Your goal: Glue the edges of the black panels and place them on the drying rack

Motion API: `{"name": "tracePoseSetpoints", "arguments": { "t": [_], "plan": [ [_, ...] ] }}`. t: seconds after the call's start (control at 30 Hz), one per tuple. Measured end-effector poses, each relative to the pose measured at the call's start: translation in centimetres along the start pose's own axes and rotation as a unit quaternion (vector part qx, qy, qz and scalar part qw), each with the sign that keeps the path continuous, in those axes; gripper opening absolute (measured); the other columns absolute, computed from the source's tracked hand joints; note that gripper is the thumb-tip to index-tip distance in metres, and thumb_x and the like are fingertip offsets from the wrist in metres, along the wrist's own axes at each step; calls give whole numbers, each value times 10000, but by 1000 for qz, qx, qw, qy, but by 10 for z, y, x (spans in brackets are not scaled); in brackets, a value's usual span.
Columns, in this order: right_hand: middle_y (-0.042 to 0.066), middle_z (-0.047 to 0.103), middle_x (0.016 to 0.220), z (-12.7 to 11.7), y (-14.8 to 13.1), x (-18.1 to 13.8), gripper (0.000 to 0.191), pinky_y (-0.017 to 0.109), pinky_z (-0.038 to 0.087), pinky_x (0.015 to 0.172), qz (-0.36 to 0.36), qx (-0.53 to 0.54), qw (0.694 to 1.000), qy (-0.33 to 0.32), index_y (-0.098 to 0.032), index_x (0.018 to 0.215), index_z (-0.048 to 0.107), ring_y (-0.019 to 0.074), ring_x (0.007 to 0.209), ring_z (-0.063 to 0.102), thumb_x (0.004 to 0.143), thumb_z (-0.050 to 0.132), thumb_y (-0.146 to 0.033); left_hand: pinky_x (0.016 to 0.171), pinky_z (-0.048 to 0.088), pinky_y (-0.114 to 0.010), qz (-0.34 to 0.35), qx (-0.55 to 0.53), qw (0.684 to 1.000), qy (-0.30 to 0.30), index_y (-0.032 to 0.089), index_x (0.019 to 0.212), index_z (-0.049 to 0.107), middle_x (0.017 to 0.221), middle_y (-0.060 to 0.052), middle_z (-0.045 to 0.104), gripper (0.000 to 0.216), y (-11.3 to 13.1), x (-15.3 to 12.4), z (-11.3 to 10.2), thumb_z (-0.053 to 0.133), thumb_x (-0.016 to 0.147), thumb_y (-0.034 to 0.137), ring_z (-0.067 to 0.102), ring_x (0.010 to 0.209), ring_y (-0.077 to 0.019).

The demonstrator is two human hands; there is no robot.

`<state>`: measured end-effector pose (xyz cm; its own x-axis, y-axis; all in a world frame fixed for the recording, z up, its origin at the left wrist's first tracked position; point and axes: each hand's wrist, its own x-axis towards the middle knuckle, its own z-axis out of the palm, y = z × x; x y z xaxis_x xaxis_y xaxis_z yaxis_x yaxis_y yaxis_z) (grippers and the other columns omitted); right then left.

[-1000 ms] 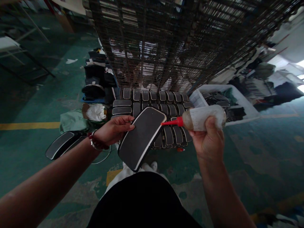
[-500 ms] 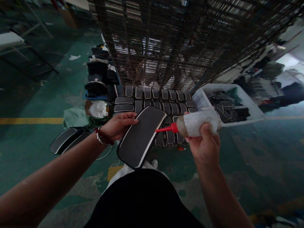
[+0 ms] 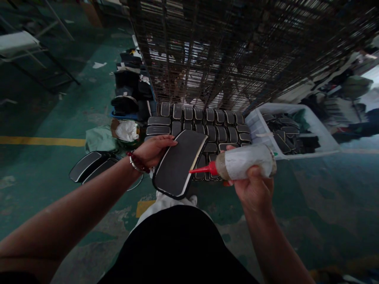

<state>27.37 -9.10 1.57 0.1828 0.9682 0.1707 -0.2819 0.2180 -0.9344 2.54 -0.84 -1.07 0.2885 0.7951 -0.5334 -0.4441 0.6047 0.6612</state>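
My left hand grips a flat black pad with a pale rim by its upper left edge, tilted in front of me. My right hand is wrapped round a white squeeze bottle held sideways. Its red nozzle touches the pad's right edge, about halfway down. A beaded bracelet sits on my left wrist.
Rows of similar black pads lie on the floor under a tall wire rack. A white tub with more pads stands at the right. Two larger pads and a white bag lie left on the green floor.
The nozzle has slid down the pad's right edge from its top corner to about the middle. Both hands and the pad have drifted slightly, with the camera view shifting.
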Motion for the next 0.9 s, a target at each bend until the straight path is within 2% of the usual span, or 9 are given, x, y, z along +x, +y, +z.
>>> {"name": "tracePoseSetpoints", "arguments": {
  "t": [0.17, 0.43, 0.6, 0.67, 0.77, 0.83, 0.9],
  "plan": [
    [141, 710, 1163, 2, 0, -5, 457, 248, 471, 360, 28, 16, 999, -34, -241, 1174, 620, 291, 823, 719, 808, 765, -474, 531, 571, -275, -11, -13, 1000, 11, 133, 757, 652, 692, -61, 704, 166, 1, 3, -2, 593, 783, -20, 669, 565, -172],
    [135, 713, 1141, 1, 4, -7, 491, 239, 469, 355, 43, 14, 999, -25, -240, 1177, 604, 332, 940, 715, 783, 774, -479, 549, 582, -272, 6, -26, 999, 30, 130, 770, 662, 690, -66, 712, 157, 6, 6, -9, 587, 783, -8, 685, 581, -178],
    [140, 715, 1133, 0, 8, -6, 430, 229, 454, 353, 28, 14, 999, -35, -241, 1166, 614, 311, 895, 720, 819, 735, -463, 623, 616, -311, -2, -84, 994, 65, 84, 962, 692, 714, -84, 735, 225, 9, 3, -10, 528, 833, 1, 714, 606, -199],
    [129, 718, 1132, 2, 7, -5, 406, 243, 482, 382, 21, 9, 999, -23, -246, 1150, 629, 308, 912, 716, 826, 731, -468, 677, 630, -351, -13, -114, 990, 80, 57, 1048, 690, 732, -102, 744, 281, 9, 1, -10, 495, 851, 9, 733, 653, -225],
    [103, 723, 1128, 4, 5, -3, 413, 323, 584, 514, -2, 2, 1000, 2, -269, 1148, 645, 322, 1029, 692, 819, 744, -498, 705, 636, -373, -28, -160, 982, 95, 61, 1120, 676, 737, -100, 749, 337, 6, -2, -12, 468, 860, 14, 746, 689, -243],
    [94, 719, 1150, 4, 5, -2, 431, 358, 609, 572, -11, 2, 1000, 20, -286, 1160, 646, 328, 1074, 680, 811, 756, -514, 674, 635, -337, -30, -179, 977, 109, 80, 1100, 673, 716, -85, 743, 330, 3, -3, -12, 450, 868, 10, 742, 654, -223],
    [97, 712, 1169, 4, 5, 0, 472, 322, 589, 526, -15, 6, 999, 38, -290, 1194, 636, 328, 1062, 689, 805, 765, -522, 630, 626, -287, -29, -192, 973, 122, 83, 1026, 668, 678, -74, 727, 292, -2, -4, -13, 422, 888, 8, 725, 597, -194]
  ]
}}
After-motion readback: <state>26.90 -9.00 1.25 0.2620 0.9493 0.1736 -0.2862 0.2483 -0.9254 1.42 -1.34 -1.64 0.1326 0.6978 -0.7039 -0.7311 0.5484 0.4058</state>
